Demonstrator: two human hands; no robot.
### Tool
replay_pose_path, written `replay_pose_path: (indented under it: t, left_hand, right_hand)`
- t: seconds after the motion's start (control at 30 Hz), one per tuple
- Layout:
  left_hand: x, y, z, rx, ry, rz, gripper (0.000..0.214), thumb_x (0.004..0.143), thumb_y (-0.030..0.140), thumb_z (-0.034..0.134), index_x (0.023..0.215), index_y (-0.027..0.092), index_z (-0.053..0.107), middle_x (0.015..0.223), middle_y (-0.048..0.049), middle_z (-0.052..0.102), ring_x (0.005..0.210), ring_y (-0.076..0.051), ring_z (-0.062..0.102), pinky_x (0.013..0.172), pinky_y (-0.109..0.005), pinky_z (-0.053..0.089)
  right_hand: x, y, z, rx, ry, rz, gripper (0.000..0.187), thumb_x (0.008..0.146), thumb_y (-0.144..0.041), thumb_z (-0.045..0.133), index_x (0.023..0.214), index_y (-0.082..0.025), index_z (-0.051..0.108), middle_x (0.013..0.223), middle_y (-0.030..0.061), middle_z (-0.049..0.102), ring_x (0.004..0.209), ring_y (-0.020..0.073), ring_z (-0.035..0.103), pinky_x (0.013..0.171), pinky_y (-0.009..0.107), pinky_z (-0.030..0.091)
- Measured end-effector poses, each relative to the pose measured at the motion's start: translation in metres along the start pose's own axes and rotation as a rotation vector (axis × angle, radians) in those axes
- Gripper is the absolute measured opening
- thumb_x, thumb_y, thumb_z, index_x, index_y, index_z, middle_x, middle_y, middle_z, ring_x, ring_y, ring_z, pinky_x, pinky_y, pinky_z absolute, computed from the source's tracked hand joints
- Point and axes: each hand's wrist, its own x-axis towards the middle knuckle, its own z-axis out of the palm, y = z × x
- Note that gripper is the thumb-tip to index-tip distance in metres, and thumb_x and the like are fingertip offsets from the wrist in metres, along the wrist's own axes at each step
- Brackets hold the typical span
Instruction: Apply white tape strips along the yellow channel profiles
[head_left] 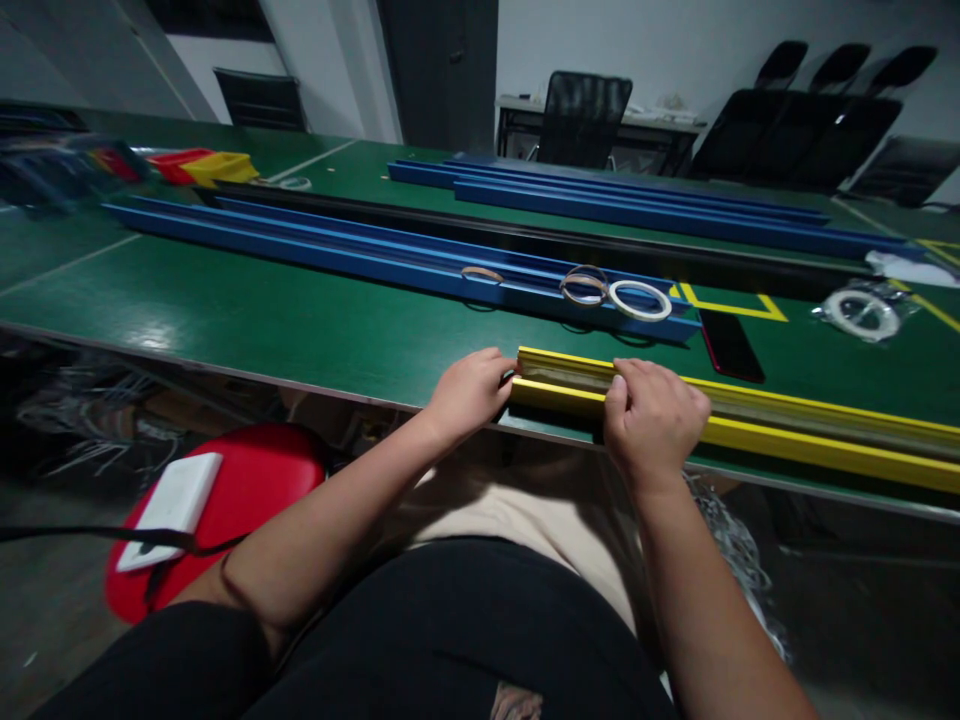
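Observation:
A long yellow channel profile (825, 445) lies along the front edge of the green table, running out of view on the right. My left hand (472, 392) is at its left end, with thumb and fingers pinched there; what the fingertips hold, if anything, is hidden. Farther along, my right hand (654, 415) grips the channel's walls, its fingers over the top and the thumb on the near wall. Behind it lie blue channel profiles (337, 255). Several tape rolls rest on them, among them a white roll (640, 300) and a brown roll (585, 287).
A phone (731, 345) and a plastic-wrapped tape roll (862, 312) lie on the green table (360, 335) to the right. More blue profiles (600, 200) and a black profile (517, 238) are farther back. A red stool (277, 470) bearing a white box (171, 510) stands at lower left.

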Motion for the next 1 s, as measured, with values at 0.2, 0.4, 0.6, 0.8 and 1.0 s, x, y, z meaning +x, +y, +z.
replay_pose_path:
  t: [0.2,0.4,0.6,0.8,1.0]
  left_hand:
    - [0.0018,-0.0007,-0.0024,-0.050,-0.049,-0.008,0.023,0.094,0.024,0.054,0.103,0.023,0.075,0.097,-0.0050,0.068,0.088,-0.019,0.063,0.075,-0.030,0.046]
    - [0.0006,-0.0031,0.0001,-0.006,-0.054,0.038,0.027,0.092,0.021,0.055,0.111,0.025,0.074,0.098,-0.0053,0.070,0.096,-0.021,0.065,0.080,-0.030,0.049]
    - [0.0013,-0.0041,0.0025,0.013,-0.066,0.058,0.032,0.091,0.017,0.053,0.115,0.024,0.072,0.104,-0.0053,0.073,0.100,-0.022,0.067,0.084,-0.031,0.050]
    - [0.0055,-0.0046,-0.0017,-0.089,-0.099,0.022,0.030,0.089,0.017,0.054,0.112,0.024,0.072,0.112,-0.0041,0.074,0.103,-0.021,0.068,0.088,-0.032,0.050]
    - [0.0067,-0.0049,-0.0031,-0.132,-0.124,0.009,0.027,0.087,0.015,0.055,0.104,0.024,0.074,0.106,-0.0028,0.075,0.097,-0.020,0.068,0.084,-0.030,0.050]
  right_hand:
    - [0.0001,0.0001,-0.0003,-0.005,-0.006,0.000,0.032,0.098,-0.031,0.047,0.117,-0.022,0.071,0.118,0.0070,0.075,0.113,0.0262,0.064,0.097,0.042,0.031]
    - [-0.0004,0.0008,-0.0005,0.009,-0.009,0.002,0.030,0.096,-0.030,0.050,0.117,-0.022,0.071,0.118,0.0067,0.075,0.114,0.0267,0.064,0.098,0.043,0.031]
    - [-0.0003,0.0010,-0.0001,0.007,0.000,0.000,0.030,0.097,-0.031,0.050,0.117,-0.022,0.071,0.118,0.0057,0.075,0.114,0.0258,0.065,0.097,0.043,0.032]
    - [-0.0003,0.0008,0.0000,0.002,-0.008,0.006,0.031,0.097,-0.031,0.049,0.117,-0.022,0.071,0.119,0.0073,0.075,0.114,0.0267,0.064,0.098,0.043,0.031]
    - [-0.0002,-0.0001,-0.0011,-0.004,-0.004,0.004,0.032,0.096,-0.030,0.047,0.116,-0.022,0.071,0.118,0.0072,0.075,0.113,0.0266,0.064,0.098,0.043,0.031]
